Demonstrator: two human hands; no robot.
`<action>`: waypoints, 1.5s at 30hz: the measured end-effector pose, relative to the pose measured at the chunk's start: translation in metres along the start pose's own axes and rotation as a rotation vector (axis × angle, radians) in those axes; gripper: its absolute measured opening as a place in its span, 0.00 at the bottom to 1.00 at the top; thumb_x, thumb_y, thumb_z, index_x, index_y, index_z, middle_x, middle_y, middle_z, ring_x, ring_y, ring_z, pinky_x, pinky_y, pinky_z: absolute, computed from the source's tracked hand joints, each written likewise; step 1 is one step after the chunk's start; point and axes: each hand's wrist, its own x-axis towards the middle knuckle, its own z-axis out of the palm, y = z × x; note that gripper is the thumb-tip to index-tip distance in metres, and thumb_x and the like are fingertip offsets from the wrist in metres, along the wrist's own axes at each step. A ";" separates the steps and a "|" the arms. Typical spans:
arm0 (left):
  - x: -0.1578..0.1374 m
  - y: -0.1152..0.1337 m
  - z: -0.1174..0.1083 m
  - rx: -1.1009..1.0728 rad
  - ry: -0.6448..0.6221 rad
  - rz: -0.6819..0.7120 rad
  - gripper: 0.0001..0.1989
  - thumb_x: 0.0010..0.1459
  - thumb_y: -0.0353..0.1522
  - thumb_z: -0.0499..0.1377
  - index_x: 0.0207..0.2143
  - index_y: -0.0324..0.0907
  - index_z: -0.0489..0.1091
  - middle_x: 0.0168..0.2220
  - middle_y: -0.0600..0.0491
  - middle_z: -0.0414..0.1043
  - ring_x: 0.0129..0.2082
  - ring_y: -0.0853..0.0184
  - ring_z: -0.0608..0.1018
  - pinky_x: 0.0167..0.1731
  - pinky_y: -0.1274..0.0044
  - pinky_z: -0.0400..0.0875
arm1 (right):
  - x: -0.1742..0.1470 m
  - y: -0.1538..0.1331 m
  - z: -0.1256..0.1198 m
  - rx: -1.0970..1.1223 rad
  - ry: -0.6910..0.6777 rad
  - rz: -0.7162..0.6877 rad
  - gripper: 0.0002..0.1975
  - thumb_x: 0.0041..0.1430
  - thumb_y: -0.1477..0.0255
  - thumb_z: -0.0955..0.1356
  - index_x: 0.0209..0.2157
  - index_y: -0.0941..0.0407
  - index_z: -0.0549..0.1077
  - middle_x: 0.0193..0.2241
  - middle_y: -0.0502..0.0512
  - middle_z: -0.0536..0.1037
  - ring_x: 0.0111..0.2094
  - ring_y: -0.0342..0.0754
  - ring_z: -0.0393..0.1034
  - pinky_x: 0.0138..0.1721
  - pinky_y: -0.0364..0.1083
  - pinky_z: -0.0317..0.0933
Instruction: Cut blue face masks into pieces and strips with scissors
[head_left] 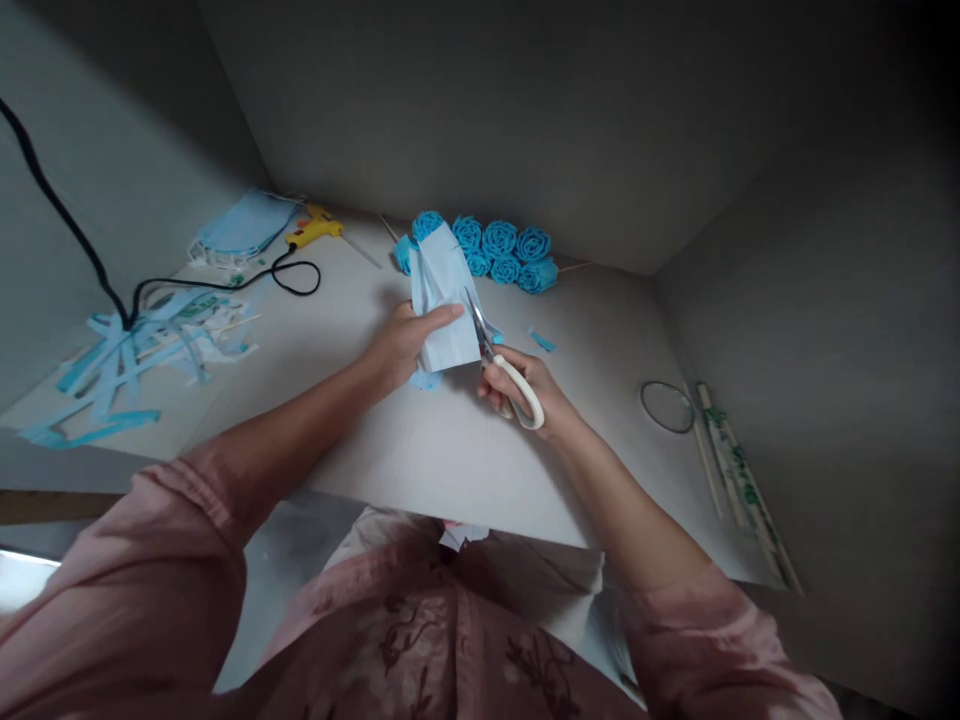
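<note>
My left hand point(409, 340) grips a pale blue pleated face mask point(442, 290) by its left side, thumb lying across the front. In my right hand point(529, 385) is a pair of scissors point(519, 390) with white handles, my fingers through the loops. The blades point up and away from me along the mask's right edge; whether they cut into it I cannot tell. Behind the mask sit several bright blue rolled flowers point(499, 240) in two rows, some of them partly hidden by it. A small blue scrap point(541, 340) lies to the right of the scissors.
At the back left are a stack of face masks point(247, 222) and a yellow glue gun point(315, 228) with a looping black cord point(97, 260). Cut blue strips point(112, 370) heap at the left. On the right lie a wire ring point(667, 406) and several thin sticks point(739, 470) beside the wall.
</note>
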 end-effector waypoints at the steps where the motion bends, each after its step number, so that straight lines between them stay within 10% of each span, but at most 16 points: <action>1: -0.001 -0.001 0.001 0.009 -0.004 -0.011 0.19 0.45 0.37 0.69 0.38 0.34 0.73 0.33 0.46 0.77 0.34 0.59 0.79 0.41 0.65 0.73 | 0.000 0.000 0.000 -0.007 -0.005 -0.008 0.23 0.49 0.52 0.72 0.34 0.58 0.71 0.22 0.48 0.71 0.18 0.36 0.59 0.16 0.39 0.52; 45: 0.004 0.010 -0.003 -0.005 -0.038 0.054 0.26 0.42 0.40 0.70 0.41 0.35 0.72 0.37 0.46 0.77 0.39 0.57 0.78 0.45 0.67 0.71 | -0.002 -0.007 0.006 -0.001 0.060 0.002 0.22 0.48 0.53 0.73 0.23 0.57 0.66 0.16 0.45 0.66 0.14 0.35 0.54 0.14 0.40 0.49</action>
